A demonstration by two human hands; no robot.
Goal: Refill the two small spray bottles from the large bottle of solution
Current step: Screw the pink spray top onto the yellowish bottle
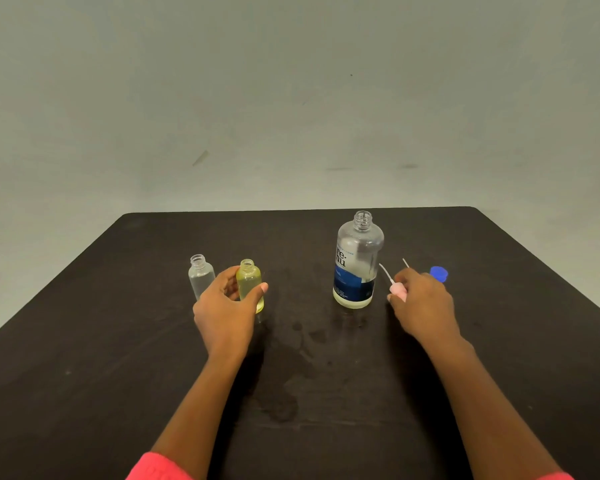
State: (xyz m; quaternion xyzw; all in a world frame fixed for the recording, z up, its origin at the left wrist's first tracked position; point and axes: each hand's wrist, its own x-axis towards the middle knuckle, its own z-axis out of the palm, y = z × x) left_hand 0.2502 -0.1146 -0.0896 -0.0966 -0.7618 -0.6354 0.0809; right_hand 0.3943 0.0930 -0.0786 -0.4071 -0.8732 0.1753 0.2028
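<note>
The pale grey wall [291,98] rises behind everything. Below it lies the dark matte counter [118,341], with wet smears [302,344] in front of the large bottle and a little to its left.

The large clear plastic bottle with the blue-and-white label [359,261] stands upright toward the back of the counter. Its threaded neck is uncapped and only a shallow layer of liquid sits at its base.

My left grip [227,306] is well to the left of that bottle. Its thumb and fingers are curled round the small yellow-tinted clear bottle [249,282], which is upright with its neck open. I cannot tell whether its base touches the counter.

My right grip [421,306] is just to the right of the large bottle, apart from it. Its fingers are closed round the small pink spray head [397,291], whose thin white dip tube slants up toward the large bottle's side.

The small colourless clear bottle [201,277] stands upright and uncapped farther left of the large bottle than the yellow one, just beyond my left knuckles.

The round blue cap [439,273] lies on the counter to the right of the large bottle, partly hidden behind my right grip.

A second thin white tube [406,263] pokes up between the large bottle and the cap; what it joins is hidden.

A pink sleeve cuff [160,467] shows on my left arm, nearest me.
</note>
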